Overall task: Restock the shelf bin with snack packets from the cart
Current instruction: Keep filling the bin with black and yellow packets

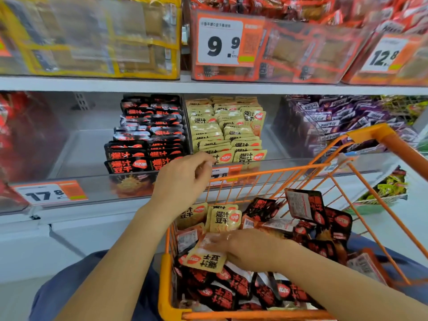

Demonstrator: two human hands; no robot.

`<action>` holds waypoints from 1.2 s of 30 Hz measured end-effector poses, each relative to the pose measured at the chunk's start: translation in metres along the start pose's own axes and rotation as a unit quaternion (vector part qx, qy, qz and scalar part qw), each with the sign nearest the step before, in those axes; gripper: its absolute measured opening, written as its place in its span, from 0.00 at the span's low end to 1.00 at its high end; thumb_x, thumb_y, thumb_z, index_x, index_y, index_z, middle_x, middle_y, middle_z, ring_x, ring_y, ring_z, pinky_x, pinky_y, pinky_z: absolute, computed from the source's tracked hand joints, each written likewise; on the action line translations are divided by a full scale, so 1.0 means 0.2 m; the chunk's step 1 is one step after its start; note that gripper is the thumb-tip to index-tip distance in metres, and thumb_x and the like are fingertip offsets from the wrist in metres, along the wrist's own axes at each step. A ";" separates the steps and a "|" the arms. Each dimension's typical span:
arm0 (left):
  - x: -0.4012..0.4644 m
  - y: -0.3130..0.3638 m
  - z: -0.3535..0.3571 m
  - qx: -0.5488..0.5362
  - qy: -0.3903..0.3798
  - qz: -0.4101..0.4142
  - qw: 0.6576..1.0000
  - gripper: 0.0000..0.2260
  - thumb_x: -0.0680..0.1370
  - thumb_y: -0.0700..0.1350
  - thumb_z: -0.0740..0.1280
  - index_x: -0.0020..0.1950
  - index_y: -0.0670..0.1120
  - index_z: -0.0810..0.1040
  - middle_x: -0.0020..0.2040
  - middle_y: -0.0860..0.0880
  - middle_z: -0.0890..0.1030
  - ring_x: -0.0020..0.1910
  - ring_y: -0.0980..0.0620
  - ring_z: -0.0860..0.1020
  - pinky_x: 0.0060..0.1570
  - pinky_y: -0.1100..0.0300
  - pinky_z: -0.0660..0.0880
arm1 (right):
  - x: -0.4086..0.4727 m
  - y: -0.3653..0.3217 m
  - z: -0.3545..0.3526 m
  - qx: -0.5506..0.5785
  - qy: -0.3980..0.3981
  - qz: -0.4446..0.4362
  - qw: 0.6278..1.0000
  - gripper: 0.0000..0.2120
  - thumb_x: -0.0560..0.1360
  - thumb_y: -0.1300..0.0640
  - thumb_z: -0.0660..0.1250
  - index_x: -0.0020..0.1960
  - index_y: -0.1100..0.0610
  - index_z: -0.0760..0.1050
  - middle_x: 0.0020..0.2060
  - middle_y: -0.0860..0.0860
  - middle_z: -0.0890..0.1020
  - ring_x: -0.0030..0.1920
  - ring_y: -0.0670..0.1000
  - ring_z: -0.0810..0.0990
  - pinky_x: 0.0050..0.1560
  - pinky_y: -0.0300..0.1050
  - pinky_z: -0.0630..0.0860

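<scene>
An orange wire cart (266, 172) in front of me holds several black and yellow snack packets. My right hand (245, 249) reaches down into the cart and lies on a yellow packet (205, 260), fingers over its top edge. My left hand (185, 177) hovers at the front lip of the clear shelf bin (92, 188), fingers loosely curled, with nothing visible in it. Inside the bin stand rows of black packets (146, 144) on the left and yellow packets (231, 133) on the right.
Purple packets (335, 121) fill the bin to the right. Red packets (14, 140) sit at far left, with a bare gap beside the black rows. Price tags read 17.8 (46, 194) and 9.9 (222, 42). Upper shelf bins hang overhead.
</scene>
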State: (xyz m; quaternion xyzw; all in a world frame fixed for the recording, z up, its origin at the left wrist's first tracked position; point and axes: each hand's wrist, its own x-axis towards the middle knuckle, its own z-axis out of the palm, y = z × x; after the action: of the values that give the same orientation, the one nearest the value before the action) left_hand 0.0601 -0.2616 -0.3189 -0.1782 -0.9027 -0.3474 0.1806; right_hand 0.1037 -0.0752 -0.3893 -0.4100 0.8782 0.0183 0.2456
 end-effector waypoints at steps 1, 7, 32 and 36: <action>0.00 0.00 0.00 -0.014 0.001 -0.009 1.000 0.08 0.80 0.46 0.61 0.53 0.51 0.80 0.31 0.60 0.76 0.32 0.60 0.75 0.31 0.60 0.71 | -0.01 0.02 -0.01 0.048 0.039 0.013 0.998 0.19 0.82 0.57 0.55 0.72 0.46 0.66 0.71 0.48 0.70 0.65 0.53 0.73 0.57 0.53 0.75; 0.05 0.03 -0.05 -0.303 -0.030 -0.170 0.937 0.08 0.80 0.44 0.62 0.51 0.50 0.81 0.45 0.53 0.84 0.43 0.58 0.82 0.45 0.64 0.78 | -0.12 0.12 -0.19 0.523 0.258 0.134 0.801 0.12 0.80 0.54 0.62 0.41 0.58 0.77 0.33 0.51 0.74 0.35 0.49 0.72 0.40 0.44 0.68; 0.09 -0.01 0.22 0.121 -0.026 0.072 0.990 0.18 0.78 0.51 0.56 0.59 0.45 0.80 0.58 0.48 0.79 0.61 0.51 0.68 0.62 0.60 0.63 | -0.18 0.75 -0.66 0.658 0.520 0.318 0.442 0.02 0.75 0.63 0.67 0.46 0.58 0.74 0.36 0.54 0.79 0.33 0.51 0.78 0.26 0.40 0.76; 0.11 -0.04 0.23 0.121 -0.046 0.060 0.990 0.17 0.78 0.51 0.57 0.59 0.46 0.79 0.59 0.50 0.77 0.59 0.51 0.72 0.58 0.56 0.70 | -0.06 0.93 -0.70 0.600 0.489 0.361 0.519 0.08 0.74 0.63 0.68 0.52 0.60 0.74 0.44 0.59 0.81 0.31 0.49 0.80 0.29 0.40 0.74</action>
State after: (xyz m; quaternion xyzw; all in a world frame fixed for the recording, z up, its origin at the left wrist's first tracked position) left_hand 0.0277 -0.2317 -0.3455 -0.2250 -0.9330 -0.2154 0.1800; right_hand -0.0836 0.0232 -0.2933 0.2426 0.7352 -0.6298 -0.0627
